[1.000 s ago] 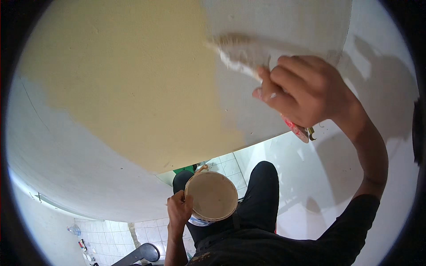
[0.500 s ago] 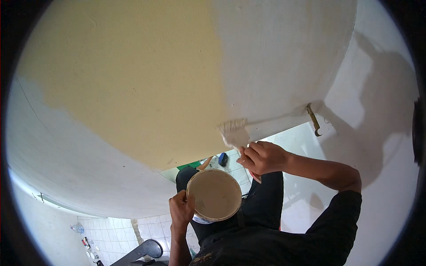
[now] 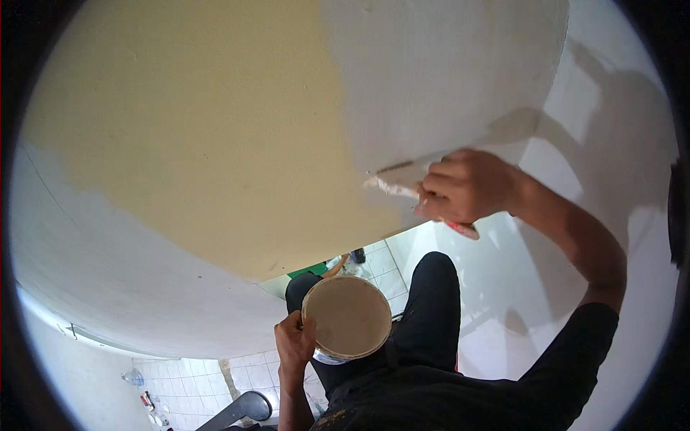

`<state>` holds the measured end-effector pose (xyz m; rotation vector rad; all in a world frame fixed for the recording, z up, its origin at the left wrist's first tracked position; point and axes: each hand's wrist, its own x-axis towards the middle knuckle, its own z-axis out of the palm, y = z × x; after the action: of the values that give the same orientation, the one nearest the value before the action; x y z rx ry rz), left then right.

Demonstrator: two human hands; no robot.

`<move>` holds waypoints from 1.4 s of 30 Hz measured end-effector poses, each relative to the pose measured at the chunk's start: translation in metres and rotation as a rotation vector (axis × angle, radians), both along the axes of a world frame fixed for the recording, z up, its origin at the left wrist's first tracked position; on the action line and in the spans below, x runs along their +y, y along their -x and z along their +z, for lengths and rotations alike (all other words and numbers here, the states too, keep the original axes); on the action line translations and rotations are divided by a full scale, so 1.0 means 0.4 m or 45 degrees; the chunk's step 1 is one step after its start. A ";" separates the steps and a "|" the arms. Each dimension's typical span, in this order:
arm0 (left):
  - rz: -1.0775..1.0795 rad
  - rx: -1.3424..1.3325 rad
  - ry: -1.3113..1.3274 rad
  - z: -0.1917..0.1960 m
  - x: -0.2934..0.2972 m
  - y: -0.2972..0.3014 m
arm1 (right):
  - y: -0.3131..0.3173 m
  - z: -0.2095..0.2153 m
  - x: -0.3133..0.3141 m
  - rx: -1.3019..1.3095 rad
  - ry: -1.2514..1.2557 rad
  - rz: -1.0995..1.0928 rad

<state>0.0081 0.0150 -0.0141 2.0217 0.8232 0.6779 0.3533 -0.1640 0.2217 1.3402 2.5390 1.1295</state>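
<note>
With my right hand (image 3: 463,187) I grip a paintbrush (image 3: 392,187) with a red-tipped handle. Its bristles meet the wall (image 3: 402,79) where the yellow area (image 3: 208,129) borders the pale painted strip, close to the wall's lower edge. My left hand (image 3: 295,337) is closed on the rim of a round paint bucket (image 3: 351,317), held in front of my lap. Beige-white paint fills the part of the bucket that shows.
A smooth white wall (image 3: 611,129) meets the painted one at a corner on the right and carries my shadow. White floor tiles (image 3: 194,384) lie far below, with a clear plastic bottle (image 3: 133,376) at lower left. Another person's arm (image 3: 336,267) shows beneath the wall's edge.
My right hand has moved up and right, turning the brush edge-on against the wall. Fresh pale paint now covers part of the yellow near the lower edge. The bucket stays put.
</note>
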 end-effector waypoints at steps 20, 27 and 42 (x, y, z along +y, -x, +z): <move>-0.008 0.000 0.031 0.014 0.001 -0.001 | 0.076 -0.217 0.018 -0.134 -0.607 -0.203; 0.026 0.038 0.029 0.009 0.000 0.005 | 0.130 -0.455 -0.014 0.780 -0.085 -0.013; 0.070 0.061 0.127 0.013 -0.002 0.015 | 0.385 -0.526 0.144 2.002 0.791 -0.441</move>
<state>0.0020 0.0143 -0.0088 1.9384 0.9254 0.6092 0.1993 -0.1065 0.0112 2.7602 2.4853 -1.2332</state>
